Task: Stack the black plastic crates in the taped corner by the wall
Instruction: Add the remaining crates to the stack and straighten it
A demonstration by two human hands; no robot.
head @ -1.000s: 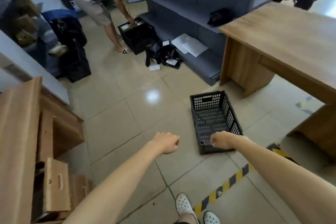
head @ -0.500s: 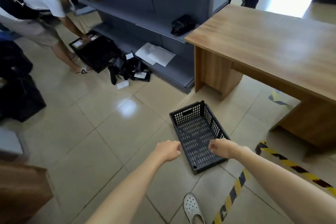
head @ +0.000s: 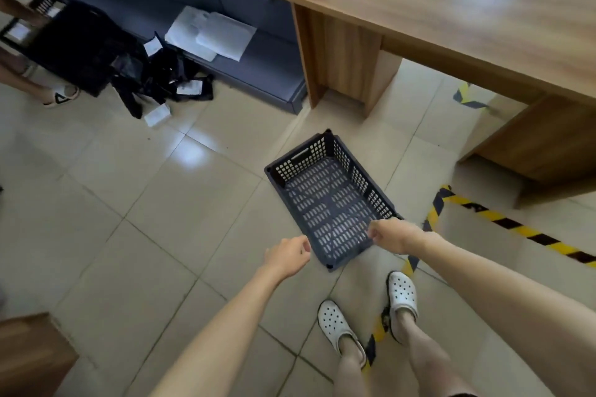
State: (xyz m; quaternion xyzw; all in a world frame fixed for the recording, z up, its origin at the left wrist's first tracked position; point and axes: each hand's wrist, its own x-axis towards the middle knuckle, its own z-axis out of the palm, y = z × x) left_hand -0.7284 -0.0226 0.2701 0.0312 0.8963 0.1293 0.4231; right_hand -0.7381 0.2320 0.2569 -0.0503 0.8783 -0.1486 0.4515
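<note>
An empty black plastic crate (head: 329, 203) rests on the tiled floor, just left of a corner marked in yellow-and-black tape (head: 440, 200). My right hand (head: 395, 235) is closed over the crate's near right rim. Beside the near left corner is my left hand (head: 288, 255), its fingers curled and nothing in it; I cannot tell if it touches the crate. A second black crate (head: 74, 42) stands at the far left, by another person's legs.
A wooden desk (head: 451, 3) stands to the right, over part of the taped area. A grey shelf unit (head: 225, 51) runs along the back, holding white papers (head: 209, 34). Black bags and tags (head: 161, 80) litter the floor. My white clogs (head: 401, 293) stand on the tape.
The view has swung right and down and moved closer to the crate. My left hand has come in toward the crate's near left corner. My right hand stays on the near rim.
</note>
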